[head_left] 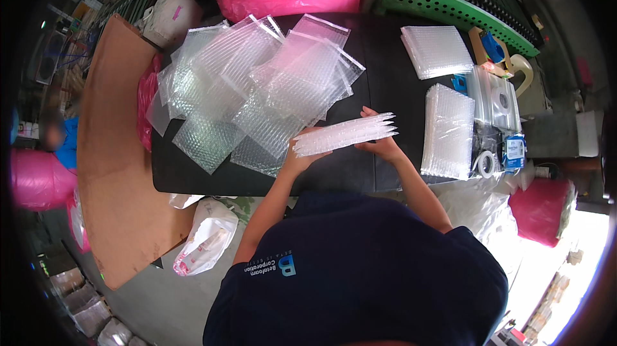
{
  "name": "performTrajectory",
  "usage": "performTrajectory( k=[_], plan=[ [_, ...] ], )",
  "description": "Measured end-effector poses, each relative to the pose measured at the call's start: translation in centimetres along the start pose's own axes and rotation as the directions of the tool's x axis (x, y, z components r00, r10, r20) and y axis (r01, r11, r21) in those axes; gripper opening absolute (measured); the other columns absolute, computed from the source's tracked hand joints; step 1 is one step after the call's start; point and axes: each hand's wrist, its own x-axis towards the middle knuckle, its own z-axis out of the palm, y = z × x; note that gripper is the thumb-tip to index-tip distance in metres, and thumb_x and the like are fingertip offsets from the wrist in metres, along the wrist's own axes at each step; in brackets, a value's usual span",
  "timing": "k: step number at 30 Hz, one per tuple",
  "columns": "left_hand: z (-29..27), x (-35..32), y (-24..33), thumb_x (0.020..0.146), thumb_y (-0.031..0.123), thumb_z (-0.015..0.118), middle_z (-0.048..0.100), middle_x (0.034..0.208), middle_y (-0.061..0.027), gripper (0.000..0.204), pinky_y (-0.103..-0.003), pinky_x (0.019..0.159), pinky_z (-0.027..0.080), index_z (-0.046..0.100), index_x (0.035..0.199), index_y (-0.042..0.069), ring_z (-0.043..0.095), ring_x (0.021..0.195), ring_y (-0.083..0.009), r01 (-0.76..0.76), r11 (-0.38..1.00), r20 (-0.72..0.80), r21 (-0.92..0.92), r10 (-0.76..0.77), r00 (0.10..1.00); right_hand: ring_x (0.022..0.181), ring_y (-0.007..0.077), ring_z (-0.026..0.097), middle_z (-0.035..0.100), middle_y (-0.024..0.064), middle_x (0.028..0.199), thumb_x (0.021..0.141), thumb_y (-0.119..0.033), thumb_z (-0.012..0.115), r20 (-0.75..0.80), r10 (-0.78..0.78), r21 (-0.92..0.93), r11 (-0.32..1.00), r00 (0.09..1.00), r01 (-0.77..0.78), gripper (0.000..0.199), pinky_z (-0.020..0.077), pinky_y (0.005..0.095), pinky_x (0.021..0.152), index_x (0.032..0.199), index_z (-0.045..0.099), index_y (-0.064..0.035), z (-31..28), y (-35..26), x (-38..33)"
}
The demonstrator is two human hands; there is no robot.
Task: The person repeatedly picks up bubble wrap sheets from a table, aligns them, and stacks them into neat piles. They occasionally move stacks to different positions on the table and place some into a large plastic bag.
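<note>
- Head view: our left hand [299, 160] clasps the left end of a bubble-pouch stack [344, 136], fingers and thumb pinching it.
- Our right hand [385, 147] curves around the right end; we cannot tell whether its fingers pinch.
- We hold the stack over the black table [347, 174], near loose pouches [257, 82].

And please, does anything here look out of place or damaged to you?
No clear damage. The loose pouches on the left of the black table overlap at mixed angles, untidy compared with the two stacks at right. The held bundle also splays slightly at its right end.
</note>
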Motion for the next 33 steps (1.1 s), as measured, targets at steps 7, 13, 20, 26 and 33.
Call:
performTrajectory(
  k=[7, 13, 20, 26, 33],
  plan=[
    [-0.9, -1.7, 0.6, 0.069, 0.011, 0.074, 0.058, 0.103, -0.0071, 0.04, -0.035, 0.082, 0.043, 0.056, 0.104, 0.006, 0.055, 0.094, -0.0223, 0.176, 0.625, 0.061, -0.761, -0.201, 0.978, 0.096, 0.0274, 0.054, 0.055, 0.0139, 0.102, 0.066, -0.021, 0.075, -0.022, -0.147, -0.557, 0.823, 0.989, 0.11, 0.07, 0.0424, 0.0359, 0.084, 0.123, 0.038, -0.0036, 1.3, -7.1, -0.4],
    [-2.7, -2.7, -0.3, 0.069, 0.001, 0.069, 0.053, 0.111, -0.0042, 0.05, -0.034, 0.087, 0.042, 0.049, 0.115, 0.007, 0.049, 0.106, -0.0205, 0.24, 0.458, 0.211, -0.856, -0.116, 0.971, 0.079, 0.0298, 0.056, 0.055, 0.0156, 0.089, 0.066, -0.026, 0.072, 0.135, -0.317, -0.703, 0.637, 0.939, 0.316, 0.073, 0.0472, 0.0357, 0.07, 0.123, 0.037, 0.0014, 5.9, -16.7, 0.2],
    [-2.7, -3.2, 0.2, 0.079, 0.017, 0.065, 0.043, 0.127, -0.0049, 0.058, -0.034, 0.094, 0.039, 0.036, 0.128, 0.01, 0.044, 0.114, -0.0204, 0.196, 0.401, 0.139, -0.895, -0.165, 0.976, 0.075, 0.0272, 0.057, 0.054, 0.0138, 0.083, 0.069, -0.028, 0.069, 0.268, -0.348, -0.732, 0.533, 0.898, 0.425, 0.069, 0.0471, 0.0348, 0.064, 0.121, 0.038, 0.0042, 8.0, -17.8, 1.5],
    [-3.2, -3.9, 3.0, 0.083, 0.014, 0.059, 0.042, 0.128, -0.0093, 0.057, -0.035, 0.092, 0.04, 0.031, 0.132, 0.01, 0.046, 0.112, -0.0215, 0.325, 0.614, 0.167, -0.719, -0.302, 0.939, 0.086, 0.0215, 0.058, 0.059, 0.0147, 0.094, 0.07, -0.024, 0.073, 0.135, -0.042, -0.377, 0.922, 0.99, 0.091, 0.055, 0.0467, 0.0318, 0.074, 0.111, 0.046, 0.0019, 0.1, -11.7, 3.2],
    [-1.6, -4.6, 1.3, 0.084, 0.016, 0.058, 0.048, 0.123, -0.0099, 0.049, -0.03, 0.085, 0.041, 0.037, 0.128, 0.007, 0.05, 0.105, -0.0184, 0.458, 0.755, -0.009, -0.469, -0.523, 0.852, 0.114, 0.0242, 0.045, 0.049, 0.0135, 0.122, 0.07, -0.021, 0.073, -0.26, 0.718, -0.075, 0.652, 0.646, -0.754, 0.07, 0.036, 0.0368, 0.095, 0.127, 0.037, -0.0004, -11.0, 7.0, -1.6]
  ],
)
